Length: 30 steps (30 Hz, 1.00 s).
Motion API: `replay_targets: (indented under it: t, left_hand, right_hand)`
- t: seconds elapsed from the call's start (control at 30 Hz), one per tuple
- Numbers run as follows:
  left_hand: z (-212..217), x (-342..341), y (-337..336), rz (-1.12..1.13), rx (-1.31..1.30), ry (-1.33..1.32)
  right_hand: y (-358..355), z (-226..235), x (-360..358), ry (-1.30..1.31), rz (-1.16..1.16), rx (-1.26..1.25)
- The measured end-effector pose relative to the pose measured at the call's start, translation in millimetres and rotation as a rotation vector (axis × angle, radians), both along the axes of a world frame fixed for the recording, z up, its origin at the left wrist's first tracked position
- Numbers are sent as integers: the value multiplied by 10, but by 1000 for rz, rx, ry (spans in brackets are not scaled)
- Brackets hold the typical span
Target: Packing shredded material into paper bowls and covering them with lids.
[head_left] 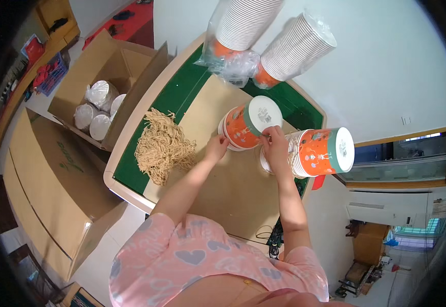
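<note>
Down from the head view we look, and it's all at one orange paper-bucket stack (237, 126) on the tan board (223, 192), tilted between two bare hands, white base uppermost. The left hand (217, 148) has its fingertips at the stack's lower left side; whether they grip, I cannot tell. Over on the other side, the right hand (275, 146) bunches thumb and fingers by the base's edge, and whether they pinch anything I cannot tell.

Count them: a second orange stack (320, 152) leans to the right, two tall plastic-wrapped stacks (299, 48) stand at the back, and one tangled heap of thin tan bands (164, 146) sits to the left. Two cardboard cartons (59, 189) flank the table (131, 123), the farther one showing four white wrapped bundles (100, 127). The right hand and wrist block part of the second stack, and black cables (274, 239) bunch at the near edge.
</note>
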<state>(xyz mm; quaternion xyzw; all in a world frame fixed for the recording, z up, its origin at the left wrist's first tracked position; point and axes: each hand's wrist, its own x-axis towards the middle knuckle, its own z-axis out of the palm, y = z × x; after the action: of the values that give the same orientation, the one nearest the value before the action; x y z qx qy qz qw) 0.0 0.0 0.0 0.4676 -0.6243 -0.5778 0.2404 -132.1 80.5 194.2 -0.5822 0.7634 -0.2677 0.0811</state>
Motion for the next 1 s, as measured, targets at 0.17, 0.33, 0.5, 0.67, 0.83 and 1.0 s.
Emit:
replay_targets:
  t: [0.17, 0.33, 0.5, 0.67, 0.83, 1.0]
  left_hand:
    - [236, 52, -72, 21, 202, 80]
    - [575, 117, -5, 58, 314, 416]
    - [1020, 369, 72, 16, 351, 606]
    - [1529, 643, 255, -24, 321, 873]
    - [1612, 1038, 524, -74, 157, 609]
    - [1554, 1272, 765, -97, 359, 535]
  right_hand:
    - [-91, 227, 99, 52, 4, -142]
    - [14, 486, 130, 67, -6, -167]
    - [324, 932, 335, 9, 0, -302]
    - [853, 1116, 547, -82, -34, -370]
    - [1427, 781, 719, -373, -135, -350]
    - [1687, 510, 840, -440, -161, -309]
